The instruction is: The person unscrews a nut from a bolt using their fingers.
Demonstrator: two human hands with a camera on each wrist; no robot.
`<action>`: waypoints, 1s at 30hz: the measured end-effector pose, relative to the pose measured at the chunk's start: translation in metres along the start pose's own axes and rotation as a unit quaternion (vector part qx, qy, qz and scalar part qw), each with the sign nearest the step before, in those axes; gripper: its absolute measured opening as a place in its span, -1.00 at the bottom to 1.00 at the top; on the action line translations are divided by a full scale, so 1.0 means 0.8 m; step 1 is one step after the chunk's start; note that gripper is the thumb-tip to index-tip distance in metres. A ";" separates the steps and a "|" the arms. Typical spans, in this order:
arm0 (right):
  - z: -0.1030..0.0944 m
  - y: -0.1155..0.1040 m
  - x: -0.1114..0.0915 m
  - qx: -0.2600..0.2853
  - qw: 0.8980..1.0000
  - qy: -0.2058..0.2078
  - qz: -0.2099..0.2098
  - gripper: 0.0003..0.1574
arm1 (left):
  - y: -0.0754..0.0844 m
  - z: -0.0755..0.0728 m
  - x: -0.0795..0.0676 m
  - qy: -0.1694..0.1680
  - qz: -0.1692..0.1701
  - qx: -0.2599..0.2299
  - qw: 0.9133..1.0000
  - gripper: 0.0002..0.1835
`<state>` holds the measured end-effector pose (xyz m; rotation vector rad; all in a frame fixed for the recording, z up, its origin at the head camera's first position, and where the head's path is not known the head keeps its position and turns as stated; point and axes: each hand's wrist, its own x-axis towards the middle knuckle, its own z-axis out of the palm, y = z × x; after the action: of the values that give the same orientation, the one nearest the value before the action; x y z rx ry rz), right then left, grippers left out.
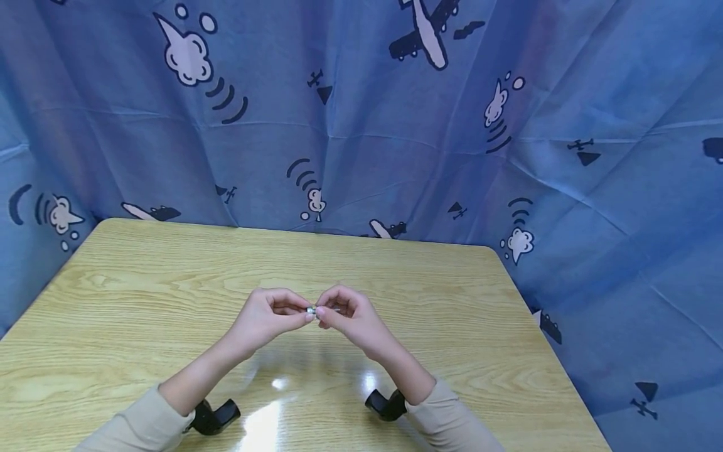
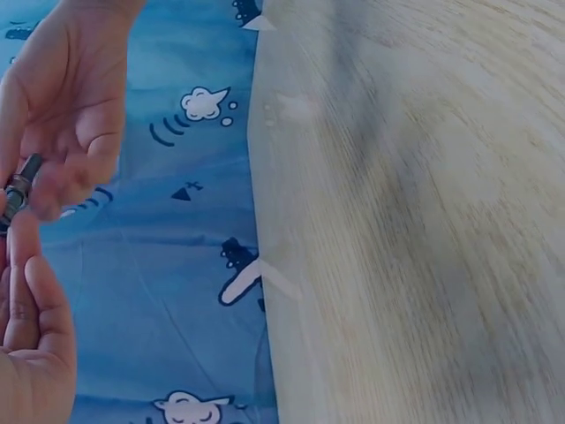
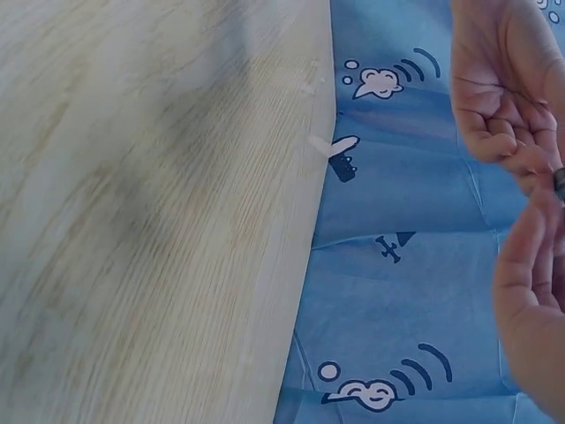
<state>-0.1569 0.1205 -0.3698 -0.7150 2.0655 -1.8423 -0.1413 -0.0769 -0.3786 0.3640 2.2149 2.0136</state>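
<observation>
Over the middle of the table, my left hand (image 1: 270, 317) and right hand (image 1: 353, 320) meet at a small metal bolt (image 1: 311, 310). Left thumb and fingers pinch its silver end, while the right thumb and fingers grip it close beside them. A thin shaft pokes out past the right fingertips. In the left wrist view the bolt (image 2: 18, 192) looks dark, with a ring-like part around it, and tilts toward the right hand (image 2: 75, 106). Only a sliver of the bolt (image 3: 560, 181) shows at the right wrist view's edge; fingers cover much of it.
Both hands are raised above a wood-grain table (image 1: 169, 270). A blue curtain (image 1: 361, 125) printed with planes and clouds hangs behind and along the sides. Black wrist devices (image 1: 214, 417) sit at both sleeve cuffs. Light glares off the table's near part.
</observation>
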 end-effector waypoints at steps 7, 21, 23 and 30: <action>-0.001 0.000 0.001 0.008 1.000 0.006 0.008 -0.70 | -0.002 -0.001 0.000 0.000 0.001 -0.002 1.000 -0.73; -0.003 0.001 -0.002 0.003 1.000 0.000 0.005 -0.69 | -0.001 0.001 -0.001 0.000 0.000 0.001 1.000 -0.72; -0.003 0.000 -0.003 0.009 1.000 -0.003 -0.003 -0.74 | -0.001 0.001 -0.001 -0.001 0.000 0.001 1.000 -0.72; -0.004 0.001 -0.002 -0.001 1.000 -0.005 0.008 -0.72 | -0.002 0.001 -0.003 -0.003 0.003 0.001 1.000 -0.73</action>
<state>-0.1570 0.1241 -0.3700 -0.7065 2.0616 -1.8240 -0.1391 -0.0771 -0.3800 0.3770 2.2143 2.0100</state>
